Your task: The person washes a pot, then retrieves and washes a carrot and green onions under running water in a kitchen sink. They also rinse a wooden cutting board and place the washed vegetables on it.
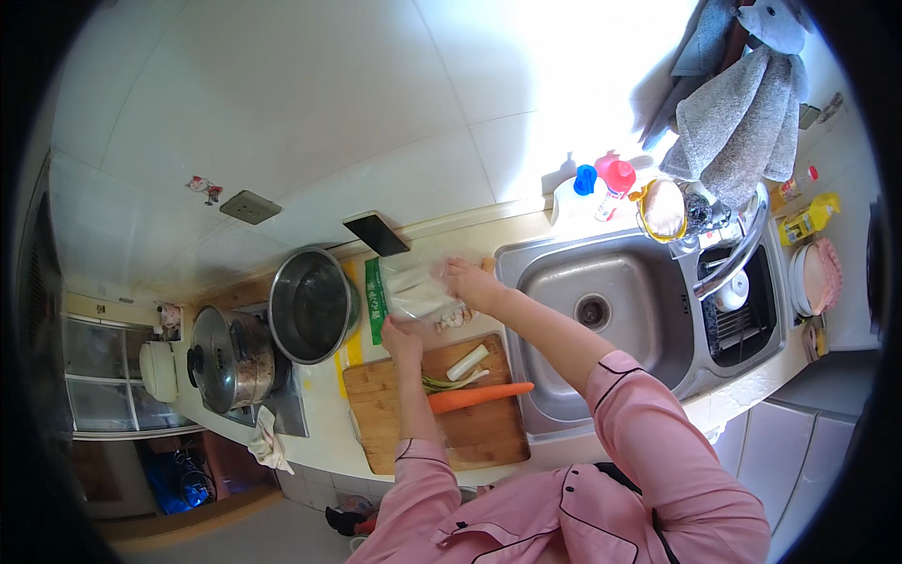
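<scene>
Behind a wooden cutting board (486,437), a clear plastic bag with a green printed band (375,296) lies on the counter, with pale white pieces inside. My left hand (403,337) touches the bag's near left corner; whether its fingers grip the film is unclear. On the bag's right end rests my right hand (468,283), its grip also unclear. Partly behind my left forearm, a peeled carrot (479,397) lies on the board beside thin green onion stalks (472,379) and a thick white scallion piece (467,362). Whitish bulbs or cloves (454,319) sit just right of the bag.
A steel basin (310,304) stands left of the bag, near a lidded pot (229,358) on the stove. The steel sink (662,310) is at the right, with bottles (616,187) behind it. A phone (377,233) leans against the wall. A cloth (268,443) hangs over the counter edge.
</scene>
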Demonstrator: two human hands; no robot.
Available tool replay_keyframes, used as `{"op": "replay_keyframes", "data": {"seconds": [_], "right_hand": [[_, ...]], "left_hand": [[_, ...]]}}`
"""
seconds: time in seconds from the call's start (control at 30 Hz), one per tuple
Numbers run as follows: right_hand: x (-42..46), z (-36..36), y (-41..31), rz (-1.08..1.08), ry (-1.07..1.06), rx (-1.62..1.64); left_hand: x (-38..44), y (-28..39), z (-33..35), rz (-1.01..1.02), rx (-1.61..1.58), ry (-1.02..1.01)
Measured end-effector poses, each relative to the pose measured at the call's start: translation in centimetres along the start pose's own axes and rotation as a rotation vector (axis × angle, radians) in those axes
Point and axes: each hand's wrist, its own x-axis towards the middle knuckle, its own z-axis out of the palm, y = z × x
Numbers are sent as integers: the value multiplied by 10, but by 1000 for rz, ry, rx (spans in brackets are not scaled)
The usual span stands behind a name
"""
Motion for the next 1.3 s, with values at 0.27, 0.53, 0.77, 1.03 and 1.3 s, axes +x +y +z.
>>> {"op": "replay_keyframes", "data": {"seconds": [0.27, 0.53, 0.77, 1.03, 1.3], "right_hand": [[-4, 5, -20, 175, 95, -148], [-161, -68, -37, 698, 783, 493], [-399, -129, 143, 938, 1479, 1475], [-441, -235, 250, 652, 1880, 1804], [-427, -259, 236, 540, 1681, 1676]], "left_hand": [[-48, 22, -35, 138, -109, -255], [-153, 13, -74, 518, 264, -440], [-158, 35, -90, 614, 294, -590], [-209, 157, -75, -9, -444, -1125], [-265, 233, 146, -448, -1218, -1387]]}}
